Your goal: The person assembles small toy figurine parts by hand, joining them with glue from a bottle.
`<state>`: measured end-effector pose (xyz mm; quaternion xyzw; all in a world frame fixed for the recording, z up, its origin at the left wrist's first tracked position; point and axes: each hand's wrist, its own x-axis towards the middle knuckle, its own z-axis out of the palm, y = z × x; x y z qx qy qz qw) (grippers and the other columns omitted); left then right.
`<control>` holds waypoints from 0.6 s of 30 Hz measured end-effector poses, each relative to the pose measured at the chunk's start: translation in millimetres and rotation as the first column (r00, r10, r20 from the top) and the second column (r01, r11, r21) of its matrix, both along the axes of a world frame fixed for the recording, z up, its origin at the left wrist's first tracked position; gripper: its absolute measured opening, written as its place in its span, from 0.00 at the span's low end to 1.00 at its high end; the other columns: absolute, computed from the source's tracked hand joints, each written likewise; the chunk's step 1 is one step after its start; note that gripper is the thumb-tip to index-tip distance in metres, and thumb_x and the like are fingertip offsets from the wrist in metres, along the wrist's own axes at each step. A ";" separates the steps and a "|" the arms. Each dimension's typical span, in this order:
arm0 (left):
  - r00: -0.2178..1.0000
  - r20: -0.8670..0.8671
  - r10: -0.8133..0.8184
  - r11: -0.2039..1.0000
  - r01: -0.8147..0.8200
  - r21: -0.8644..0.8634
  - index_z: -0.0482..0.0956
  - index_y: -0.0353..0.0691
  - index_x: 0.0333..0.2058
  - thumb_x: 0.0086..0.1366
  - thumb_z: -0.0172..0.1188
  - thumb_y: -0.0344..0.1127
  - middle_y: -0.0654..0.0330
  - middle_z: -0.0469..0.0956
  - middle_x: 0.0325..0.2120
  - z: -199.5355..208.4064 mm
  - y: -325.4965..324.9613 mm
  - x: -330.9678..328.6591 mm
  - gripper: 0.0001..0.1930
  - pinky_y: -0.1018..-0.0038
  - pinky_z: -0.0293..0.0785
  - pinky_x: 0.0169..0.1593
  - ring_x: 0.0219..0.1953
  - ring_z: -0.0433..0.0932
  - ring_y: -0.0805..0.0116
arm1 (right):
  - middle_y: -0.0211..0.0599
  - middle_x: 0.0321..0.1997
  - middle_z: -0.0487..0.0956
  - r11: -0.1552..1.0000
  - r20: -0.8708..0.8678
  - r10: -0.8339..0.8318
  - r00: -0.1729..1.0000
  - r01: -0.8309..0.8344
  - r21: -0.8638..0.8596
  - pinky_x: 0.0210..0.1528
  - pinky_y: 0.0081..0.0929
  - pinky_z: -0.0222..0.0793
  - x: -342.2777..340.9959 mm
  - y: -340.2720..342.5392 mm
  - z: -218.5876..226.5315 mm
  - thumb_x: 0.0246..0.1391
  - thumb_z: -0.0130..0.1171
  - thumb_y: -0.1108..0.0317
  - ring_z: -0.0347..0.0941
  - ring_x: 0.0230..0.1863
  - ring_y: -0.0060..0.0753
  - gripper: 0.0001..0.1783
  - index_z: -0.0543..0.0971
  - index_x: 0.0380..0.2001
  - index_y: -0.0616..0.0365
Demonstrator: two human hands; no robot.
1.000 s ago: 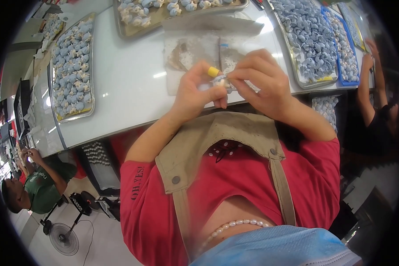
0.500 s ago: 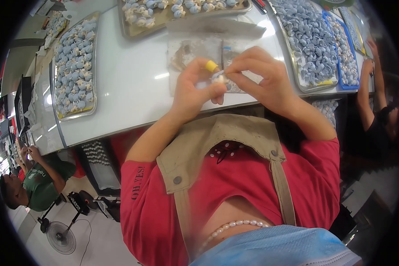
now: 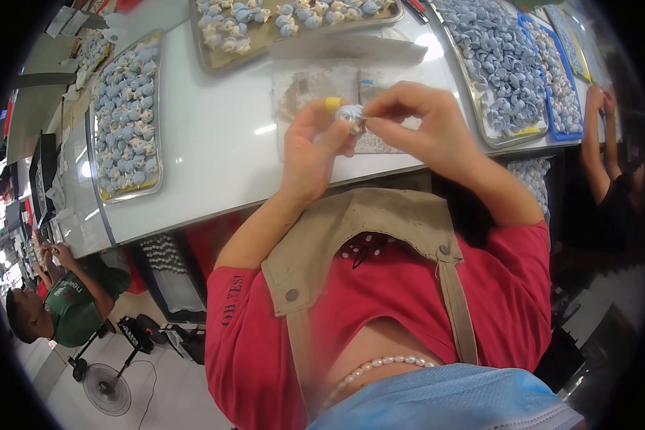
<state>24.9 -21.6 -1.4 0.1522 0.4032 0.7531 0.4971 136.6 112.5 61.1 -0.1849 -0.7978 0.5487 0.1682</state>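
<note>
My left hand [image 3: 312, 149] holds a small figurine head [image 3: 348, 113], pale blue on top with a cream lower part, between thumb and fingers. A yellow band [image 3: 332, 104] wraps one of its fingertips. My right hand [image 3: 431, 127] is closed in a pinch, thumb and forefinger meeting at the right side of the figurine head. Whatever lies in that pinch is too small to make out. Both hands are above a stained work sheet [image 3: 294, 104] near the front edge of the white table [image 3: 215, 136]. A small blue piece [image 3: 368, 82] shows on the sheet behind the hands.
Metal trays of blue and cream pieces stand at the left [image 3: 160, 93] and back [image 3: 294, 47]. At the right are a tray of curved blue pieces [image 3: 491, 68] and a blue tray [image 3: 567, 136]. Co-workers sit far left [image 3: 82, 308] and far right [image 3: 609, 193]. A fan [image 3: 107, 390] stands lower left.
The figurine head has turned in my left hand, so more of its blue top shows. My right-hand fingertips stay against its side. The whole view has shifted slightly.
</note>
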 end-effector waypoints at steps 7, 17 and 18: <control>0.994 0.091 -0.065 0.998 0.065 0.001 0.68 0.40 0.49 0.61 0.55 0.38 0.62 0.75 0.31 7.6 3.7 0.4 0.19 0.82 0.69 0.33 0.32 0.74 0.75 | 0.30 0.20 0.73 0.971 0.129 0.085 0.988 -0.053 -0.234 0.28 0.16 0.66 1.6 7.9 12.8 0.43 0.60 0.71 0.69 0.24 0.16 0.08 0.75 0.27 0.64; 0.980 0.172 -0.094 0.995 0.090 0.034 0.69 0.40 0.49 0.61 0.53 0.32 0.63 0.73 0.39 3.3 7.5 1.1 0.16 0.80 0.71 0.37 0.37 0.73 0.73 | 0.33 0.21 0.75 0.987 0.145 0.068 0.987 -0.088 0.133 0.29 0.18 0.69 2.7 11.0 9.0 0.43 0.61 0.74 0.72 0.24 0.19 0.09 0.73 0.30 0.64; 0.989 0.125 -0.077 0.997 0.076 0.013 0.69 0.40 0.49 0.61 0.53 0.31 0.63 0.73 0.39 3.1 8.9 2.2 0.16 0.81 0.70 0.37 0.37 0.73 0.73 | 0.34 0.21 0.75 0.981 0.152 0.069 0.986 -0.094 0.168 0.29 0.18 0.70 3.0 11.6 8.0 0.43 0.61 0.74 0.72 0.24 0.20 0.10 0.73 0.30 0.63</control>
